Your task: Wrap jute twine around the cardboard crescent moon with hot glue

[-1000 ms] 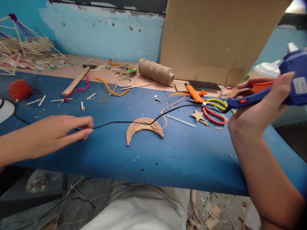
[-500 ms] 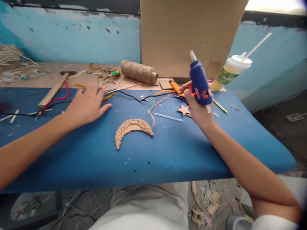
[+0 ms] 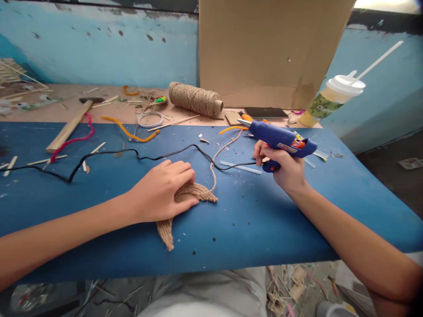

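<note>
My left hand (image 3: 168, 191) is closed over the middle of a cardboard crescent (image 3: 201, 192) covered with rows of jute twine, its thumb at the inner edge. Both tips of the crescent show; the middle is hidden under my fingers. A loose strand of twine (image 3: 214, 174) runs from its right end toward the back of the table. In my right hand (image 3: 284, 165) is a blue hot glue gun (image 3: 276, 135), held by the handle with its nozzle pointing left. The gun's black cord (image 3: 168, 155) crosses the table behind my left hand.
A twine spool (image 3: 194, 99), a hammer (image 3: 71, 125), and pink (image 3: 79, 137) and orange pipe cleaners (image 3: 132, 133) lie toward the back. A clear glue stick (image 3: 241, 167) lies left of the gun. A lidded drink cup (image 3: 333, 99) stands back right, beside a cardboard panel (image 3: 264, 53).
My left hand has moved right and down onto the crescent, which now lies nearer me. The glue gun has tipped from upright to nozzle-left, and its cord has shifted toward me.
</note>
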The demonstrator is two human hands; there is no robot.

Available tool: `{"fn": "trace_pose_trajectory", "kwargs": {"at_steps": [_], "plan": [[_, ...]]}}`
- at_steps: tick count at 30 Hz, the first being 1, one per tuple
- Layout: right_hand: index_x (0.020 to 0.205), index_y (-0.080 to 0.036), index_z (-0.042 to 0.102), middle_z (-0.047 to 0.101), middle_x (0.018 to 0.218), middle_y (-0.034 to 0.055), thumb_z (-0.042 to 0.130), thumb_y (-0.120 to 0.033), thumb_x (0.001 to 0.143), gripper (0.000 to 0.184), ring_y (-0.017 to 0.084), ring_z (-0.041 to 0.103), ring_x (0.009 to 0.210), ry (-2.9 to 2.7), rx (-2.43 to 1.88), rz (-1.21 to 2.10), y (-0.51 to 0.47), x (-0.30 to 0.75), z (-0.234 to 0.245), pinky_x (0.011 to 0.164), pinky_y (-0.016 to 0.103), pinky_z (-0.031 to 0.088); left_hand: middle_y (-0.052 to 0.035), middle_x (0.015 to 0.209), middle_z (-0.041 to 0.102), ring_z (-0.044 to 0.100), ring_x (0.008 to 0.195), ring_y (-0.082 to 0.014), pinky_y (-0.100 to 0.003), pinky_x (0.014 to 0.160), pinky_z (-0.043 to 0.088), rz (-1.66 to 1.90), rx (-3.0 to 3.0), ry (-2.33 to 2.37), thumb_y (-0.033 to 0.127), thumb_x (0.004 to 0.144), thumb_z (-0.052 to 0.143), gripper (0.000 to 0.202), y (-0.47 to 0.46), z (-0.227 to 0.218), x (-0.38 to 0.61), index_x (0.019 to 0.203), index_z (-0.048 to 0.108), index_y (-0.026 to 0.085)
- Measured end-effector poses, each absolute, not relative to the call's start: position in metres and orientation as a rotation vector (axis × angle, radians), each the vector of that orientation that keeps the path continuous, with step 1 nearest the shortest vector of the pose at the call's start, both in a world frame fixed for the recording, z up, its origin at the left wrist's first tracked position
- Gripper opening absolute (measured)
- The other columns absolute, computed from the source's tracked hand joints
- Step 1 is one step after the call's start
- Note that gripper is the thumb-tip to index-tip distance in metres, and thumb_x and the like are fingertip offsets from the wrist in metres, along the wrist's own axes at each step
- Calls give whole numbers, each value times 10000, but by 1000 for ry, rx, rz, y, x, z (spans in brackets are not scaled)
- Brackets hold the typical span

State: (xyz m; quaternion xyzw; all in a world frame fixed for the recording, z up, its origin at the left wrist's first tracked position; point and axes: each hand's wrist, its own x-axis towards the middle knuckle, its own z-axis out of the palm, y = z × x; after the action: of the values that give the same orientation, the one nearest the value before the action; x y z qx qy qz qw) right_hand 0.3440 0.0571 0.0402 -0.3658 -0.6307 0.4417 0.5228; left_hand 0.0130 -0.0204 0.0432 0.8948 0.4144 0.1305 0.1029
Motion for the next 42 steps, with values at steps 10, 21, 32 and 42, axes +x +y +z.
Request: {"fn": "trace_pose_trajectory", "kwargs": {"at_steps": [10, 21, 32, 42], "plan": [[739, -272, 687, 629, 648, -11, 775, -285, 937, 217, 189, 550, 597, -1587, -949, 1030, 52, 347, 36, 610, 379, 441, -63, 1191, 747, 682, 1057, -247, -410, 947, 474, 604, 2487, 967, 472, 1110, 753, 257, -16, 19, -4, 1257, 729, 262], [666, -258, 681, 639, 615, 1, 725, -247, 844, 183, 176, 547, 575, -1676, -1056, 1158, 48, 344, 38, 559, 359, 423, -39, 1172, 739, 684, 997, -203, -357, 916, 503, 684, 2419, 933, 354, 1153, 692, 149, -15, 17, -7, 1261, 749, 268], [738, -251, 740, 720, 743, 8, 748, -234, 856, 119, 176, 621, 652, -1711, -1115, 1166, 51, 346, 39, 643, 359, 481, -49, 1171, 725, 676, 1035, -200, -345, 934, 494, 671, 2442, 877, 301, 1195, 594, 164, -10, 16, -9, 1264, 727, 236], [749, -238, 774, 730, 734, 7, 759, -202, 861, 119, 177, 629, 640, -1720, -1076, 1132, 55, 349, 38, 646, 360, 476, -61, 1171, 751, 681, 1116, -264, -449, 1014, 494, 988, 2720, 1066, 217, 1142, 619, 80, -15, 22, -9, 1200, 672, 232]]}}
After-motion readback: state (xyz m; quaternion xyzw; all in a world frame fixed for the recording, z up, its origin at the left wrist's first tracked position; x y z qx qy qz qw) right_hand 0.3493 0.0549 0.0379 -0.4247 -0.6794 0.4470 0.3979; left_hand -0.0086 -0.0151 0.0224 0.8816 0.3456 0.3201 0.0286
